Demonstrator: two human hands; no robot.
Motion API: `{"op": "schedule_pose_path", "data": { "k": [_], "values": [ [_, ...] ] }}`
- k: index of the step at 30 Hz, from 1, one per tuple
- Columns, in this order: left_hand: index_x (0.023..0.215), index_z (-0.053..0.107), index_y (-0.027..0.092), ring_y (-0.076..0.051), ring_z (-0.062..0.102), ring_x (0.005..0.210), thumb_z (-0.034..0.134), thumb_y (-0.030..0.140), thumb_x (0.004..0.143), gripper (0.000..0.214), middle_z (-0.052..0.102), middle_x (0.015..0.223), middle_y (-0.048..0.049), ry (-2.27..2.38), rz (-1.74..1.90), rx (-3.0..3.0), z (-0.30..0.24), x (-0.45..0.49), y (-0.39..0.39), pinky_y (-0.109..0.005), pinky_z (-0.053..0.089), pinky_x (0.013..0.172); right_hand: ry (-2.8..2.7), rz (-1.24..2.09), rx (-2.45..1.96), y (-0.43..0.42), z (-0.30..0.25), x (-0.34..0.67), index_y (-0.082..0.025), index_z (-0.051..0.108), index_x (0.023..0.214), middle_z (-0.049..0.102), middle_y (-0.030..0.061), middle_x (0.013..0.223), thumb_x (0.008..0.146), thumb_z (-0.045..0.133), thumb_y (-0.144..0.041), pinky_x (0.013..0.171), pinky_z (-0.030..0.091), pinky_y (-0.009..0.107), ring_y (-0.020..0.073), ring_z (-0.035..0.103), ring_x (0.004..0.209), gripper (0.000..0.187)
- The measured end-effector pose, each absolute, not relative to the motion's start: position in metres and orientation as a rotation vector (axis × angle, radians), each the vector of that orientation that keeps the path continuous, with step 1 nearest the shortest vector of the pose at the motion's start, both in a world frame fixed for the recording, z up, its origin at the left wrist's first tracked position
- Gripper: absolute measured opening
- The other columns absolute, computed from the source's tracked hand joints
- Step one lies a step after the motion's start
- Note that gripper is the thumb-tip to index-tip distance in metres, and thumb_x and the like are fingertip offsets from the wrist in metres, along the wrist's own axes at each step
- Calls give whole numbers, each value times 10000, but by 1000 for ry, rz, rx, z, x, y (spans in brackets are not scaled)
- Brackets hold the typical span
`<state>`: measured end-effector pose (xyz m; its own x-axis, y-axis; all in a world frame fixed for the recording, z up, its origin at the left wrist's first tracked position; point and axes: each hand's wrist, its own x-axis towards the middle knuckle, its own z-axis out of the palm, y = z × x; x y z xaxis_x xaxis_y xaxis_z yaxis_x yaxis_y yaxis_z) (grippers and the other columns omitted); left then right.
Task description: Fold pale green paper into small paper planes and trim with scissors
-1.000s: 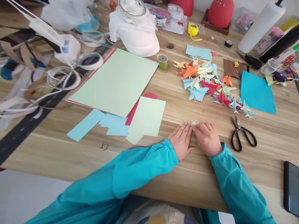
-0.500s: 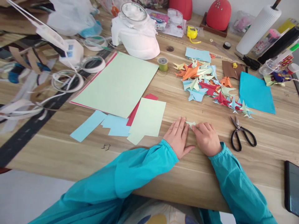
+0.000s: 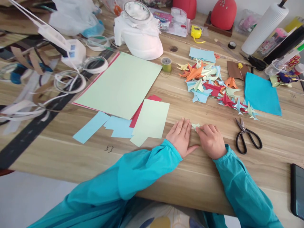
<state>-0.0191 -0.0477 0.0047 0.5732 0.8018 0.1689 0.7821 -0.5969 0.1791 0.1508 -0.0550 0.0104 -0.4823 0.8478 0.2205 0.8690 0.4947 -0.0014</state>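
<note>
A small pale green folded paper (image 3: 195, 126) lies on the wooden table between my hands. My left hand (image 3: 180, 136) rests flat beside it, fingers stretched out and thumb spread, the fingertips at its left end. With its fingers curled, my right hand (image 3: 211, 141) pinches the right end of the paper and hides part of it. Beyond my hands lies a pile of folded paper pieces (image 3: 204, 79) in orange, red, blue and green. Black-handled scissors (image 3: 247, 136) lie half open to the right of my right hand.
Left of my hands are a pale green sheet (image 3: 152, 118), blue scraps (image 3: 91, 126) and a large green sheet (image 3: 123, 84). A thread spool (image 3: 166, 64) stands behind. A blue square (image 3: 262, 93) lies at the right, a phone (image 3: 298, 190) at the right edge. Tape rolls (image 3: 95, 64) clutter the left.
Almost nothing differs. The whole view has shifted slightly, and both hands stay at the small folded paper.
</note>
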Motion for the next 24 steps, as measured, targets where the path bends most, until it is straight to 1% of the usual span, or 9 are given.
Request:
{"op": "schedule_pose_path", "data": {
  "k": [7, 11, 16, 20, 24],
  "values": [
    [1271, 425, -21, -358, 289, 1282, 356, 578, 804, 762, 391, 1353, -211, 1366, 355, 2731, 5, -19, -47, -458, 257, 1046, -2532, -184, -1477, -56, 9, 151, -169, 612, 1023, 592, 76, 895, 861, 473, -197, 710, 337, 321, 197, 451, 821, 216],
    [1272, 433, -7, -353, 285, 1285, 378, 550, 806, 728, 394, 1356, -197, 1372, 361, 2731, 5, -20, -47, -460, 256, 1049, -2544, -194, -1477, -56, 9, 152, -165, 608, 1035, 594, 74, 901, 864, 466, -196, 710, 331, 320, 199, 451, 826, 225],
    [1262, 449, -2, -364, 302, 1272, 400, 538, 796, 715, 412, 1344, -196, 1363, 368, 2728, 5, -20, -47, -492, 247, 1044, -2583, -219, -1489, -56, 13, 150, -160, 602, 1054, 594, 81, 905, 866, 455, -190, 698, 323, 324, 202, 445, 817, 240],
    [1258, 452, -6, -366, 303, 1270, 385, 538, 801, 714, 411, 1341, -205, 1383, 348, 2722, 6, -19, -47, -515, 215, 1046, -2599, -243, -1492, -56, 16, 149, -147, 598, 1058, 593, 84, 900, 877, 432, -185, 685, 323, 326, 202, 437, 807, 248],
    [1249, 451, -27, -372, 295, 1273, 385, 569, 785, 758, 401, 1339, -230, 1419, 331, 2694, 7, -20, -45, -517, 226, 1034, -2599, -242, -1490, -57, 16, 148, -147, 600, 1055, 588, 86, 898, 875, 436, -184, 683, 325, 327, 203, 429, 808, 246]
  ]
}}
